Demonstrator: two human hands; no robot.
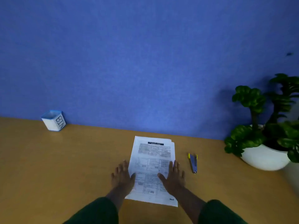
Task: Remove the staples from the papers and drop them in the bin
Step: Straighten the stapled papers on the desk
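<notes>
A stack of printed white papers (152, 160) lies on the wooden desk (72, 167) in front of me. My left hand (123, 176) lies flat with straight fingers at the stack's left edge, thumb on the paper. My right hand (174, 176) lies flat on the stack's right edge. A grey staple remover with yellow tips (193, 162) lies on the desk just right of the papers, untouched. A small white bin with a blue rim, marked BIN (54, 120), stands at the far left against the wall. No staple is discernible in the blurred view.
A blue partition wall (145, 62) runs along the desk's far edge. A leafy green plant in a white bowl pot (265, 157) stands at the right, close to the staple remover.
</notes>
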